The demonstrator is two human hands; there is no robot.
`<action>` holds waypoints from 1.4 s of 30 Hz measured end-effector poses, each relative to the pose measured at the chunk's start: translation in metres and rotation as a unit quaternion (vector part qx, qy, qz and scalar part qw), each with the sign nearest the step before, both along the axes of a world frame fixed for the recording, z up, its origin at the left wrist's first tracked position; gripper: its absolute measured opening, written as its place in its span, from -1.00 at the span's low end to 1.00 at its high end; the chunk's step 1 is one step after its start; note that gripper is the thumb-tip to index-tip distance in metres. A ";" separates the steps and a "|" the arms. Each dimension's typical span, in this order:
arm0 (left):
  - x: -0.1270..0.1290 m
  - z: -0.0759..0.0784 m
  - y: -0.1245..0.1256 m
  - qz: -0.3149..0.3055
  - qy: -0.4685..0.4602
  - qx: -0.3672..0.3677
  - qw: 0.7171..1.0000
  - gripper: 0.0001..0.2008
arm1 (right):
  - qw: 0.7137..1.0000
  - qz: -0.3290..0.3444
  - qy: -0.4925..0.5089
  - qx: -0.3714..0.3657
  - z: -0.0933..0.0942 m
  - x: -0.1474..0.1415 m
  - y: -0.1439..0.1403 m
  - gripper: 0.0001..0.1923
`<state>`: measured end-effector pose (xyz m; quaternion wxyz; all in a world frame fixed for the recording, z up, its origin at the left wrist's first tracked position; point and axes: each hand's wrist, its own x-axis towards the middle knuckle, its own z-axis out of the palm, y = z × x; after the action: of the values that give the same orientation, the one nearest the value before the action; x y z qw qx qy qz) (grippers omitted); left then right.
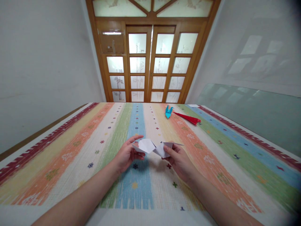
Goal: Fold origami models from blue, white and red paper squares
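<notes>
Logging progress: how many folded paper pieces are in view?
3: a white paper piece held between both hands, a blue paper crane at the far table edge, a red folded piece right of it.

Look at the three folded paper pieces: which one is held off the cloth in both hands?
The white paper, pinched between left hand and right hand. The blue piece and red piece lie untouched farther away.

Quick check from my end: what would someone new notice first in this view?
Both hands, left hand and right hand, hold a folded white paper above the striped tablecloth at centre. Farther back lie a blue paper crane and a red folded paper beside it.
</notes>
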<state>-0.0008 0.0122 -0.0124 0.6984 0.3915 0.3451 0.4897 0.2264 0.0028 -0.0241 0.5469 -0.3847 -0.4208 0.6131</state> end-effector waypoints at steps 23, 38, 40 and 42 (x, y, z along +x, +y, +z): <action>-0.010 -0.001 0.003 0.123 0.332 0.329 0.875 -0.77 | 0.996 0.033 0.027 -0.080 0.008 -0.004 -0.004 -0.61; -0.001 -0.006 0.005 0.079 0.204 0.183 0.958 -0.59 | 0.992 0.035 0.023 -0.119 0.008 -0.001 -0.006 -0.50; -0.001 -0.006 0.004 0.091 0.207 0.186 0.956 -0.61 | 0.992 0.037 0.031 -0.119 0.007 -0.001 -0.006 -0.50; -0.001 -0.005 0.004 0.105 0.204 0.190 0.954 -0.62 | 0.991 0.038 0.041 -0.118 0.007 -0.001 -0.005 -0.53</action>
<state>-0.0014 0.0165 -0.0174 0.4699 0.5704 0.4202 0.5265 0.2250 -0.0017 -0.0176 0.4908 -0.4049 -0.3368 0.6941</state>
